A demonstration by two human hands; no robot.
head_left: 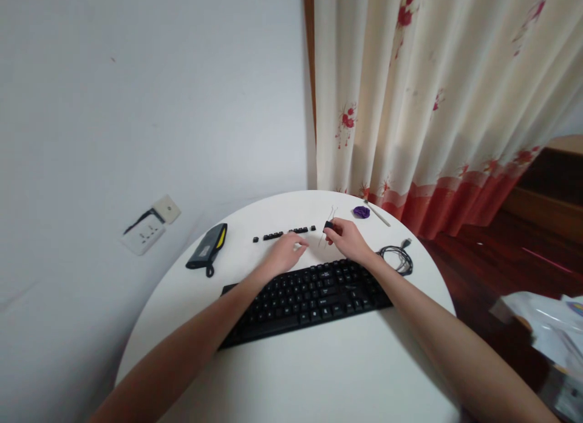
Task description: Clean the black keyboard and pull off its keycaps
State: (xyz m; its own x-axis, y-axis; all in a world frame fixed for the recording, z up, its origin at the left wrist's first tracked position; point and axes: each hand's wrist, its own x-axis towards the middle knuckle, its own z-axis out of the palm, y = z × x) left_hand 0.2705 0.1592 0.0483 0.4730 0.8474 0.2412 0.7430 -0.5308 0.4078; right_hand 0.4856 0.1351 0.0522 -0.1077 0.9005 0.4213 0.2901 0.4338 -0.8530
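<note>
My right hand pinches the black handle of a wire keycap puller, whose thin wires stick out above and below the fingers. It is raised over the upper right part of a black keyboard. My left hand hovers above the keyboard's back edge, fingers curled with a gap at the tips and nothing visible in them. Just behind it, several loose black keycaps lie in a row on the white table. A single keycap sits apart at the row's left end. My forearms cover parts of the keyboard.
A dark grey pouch with a yellow edge and loop lies at the left. At the right are a coiled black cable, a purple crumpled cloth and a slim brush-like tool. Wall and curtain border the table.
</note>
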